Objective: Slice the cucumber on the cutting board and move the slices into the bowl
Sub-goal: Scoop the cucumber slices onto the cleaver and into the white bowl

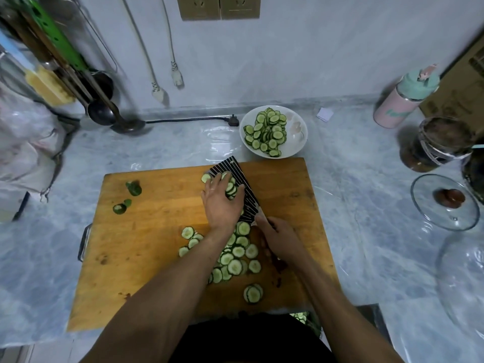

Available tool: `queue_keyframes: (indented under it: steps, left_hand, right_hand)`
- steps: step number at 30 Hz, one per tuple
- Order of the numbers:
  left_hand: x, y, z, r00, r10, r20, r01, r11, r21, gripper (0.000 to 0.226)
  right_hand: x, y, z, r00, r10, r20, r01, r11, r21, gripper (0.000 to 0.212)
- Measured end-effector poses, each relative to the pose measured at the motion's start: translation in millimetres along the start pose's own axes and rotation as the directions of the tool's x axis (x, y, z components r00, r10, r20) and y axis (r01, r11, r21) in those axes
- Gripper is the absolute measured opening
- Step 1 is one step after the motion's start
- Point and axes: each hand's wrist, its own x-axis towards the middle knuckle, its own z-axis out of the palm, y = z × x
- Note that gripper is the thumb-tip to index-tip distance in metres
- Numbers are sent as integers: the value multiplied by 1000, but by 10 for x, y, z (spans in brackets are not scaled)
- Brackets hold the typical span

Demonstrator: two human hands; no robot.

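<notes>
- Nearest us, a small stack of cucumber slices (253, 293) lies alone by the front edge of the cutting board (146, 247), which rests on the marbled desk (366, 195).
- Just beyond it, a loose heap of slices (237, 255) spreads between our two forearms, with a few strays (189, 239) to its left.
- Our right hand (277, 238) has its grip wrapped round the handle of the cleaver (242, 189), whose striped blade lies tilted low over the board, pointing away from us.
- Our left hand (222, 201) rests with fingers curved over a small batch of slices (231, 188), pressing them against the flat of the blade; we judge this to be loading the blade for a carry.
- The slices look thin, wet and light; we expect them to slip and shed off the steel, so we would cup them from the side and keep the blade near level instead of pinching single discs.
- To the left of the board sit two dark green end pieces (133, 188) and (120, 208), well apart from the heap.
- Farther on, just past the board's far edge, the white bowl (296, 127) already holds many slices, piled towards its left side.
- Much of the cucumber remains on the board, so we judge the transfer roughly half done.
</notes>
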Motion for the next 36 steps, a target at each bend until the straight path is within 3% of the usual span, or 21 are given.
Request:
queue_keyframes:
  steps: [22, 30, 36]
  left_hand:
    - [342, 558, 354, 972, 154, 177, -172, 981, 92, 48]
    - [933, 1299, 718, 922, 258, 289, -278, 960, 31, 53]
    - [1445, 1632, 1080, 865, 322, 384, -356, 934, 19, 43]
  right_hand:
    - [20, -285, -496, 979, 189, -79, -171, 966, 195, 45]
    - [478, -561, -1012, 948, 225, -226, -154, 943, 295, 46]
    - [950, -613, -1197, 892, 257, -371, -132, 934, 331, 54]
